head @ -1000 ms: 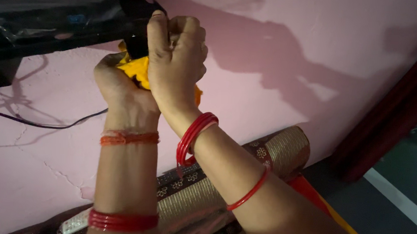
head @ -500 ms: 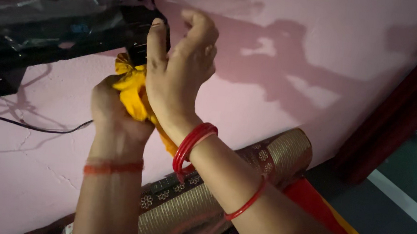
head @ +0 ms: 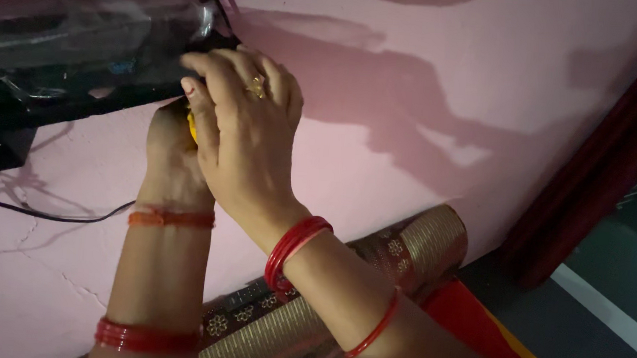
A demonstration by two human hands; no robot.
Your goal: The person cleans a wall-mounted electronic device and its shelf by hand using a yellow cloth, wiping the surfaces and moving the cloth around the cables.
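Reaching up to the lower corner of a black device point(head: 68, 60) wrapped in clear plastic, both hands meet against the pink wall point(head: 486, 86). The right hand point(head: 244, 134) lies over the left hand point(head: 169, 144), its fingers point(head: 218, 70) stretched out flat and touching the device edge, gripping nothing I can see. The left hand is closed around a yellow cloth point(head: 190, 125), which shows only as a small patch between the two hands. A black cable point(head: 51, 216) runs along the wall, left of the left wrist. Below the arms, a patterned roll point(head: 425, 241) leans against the wall.
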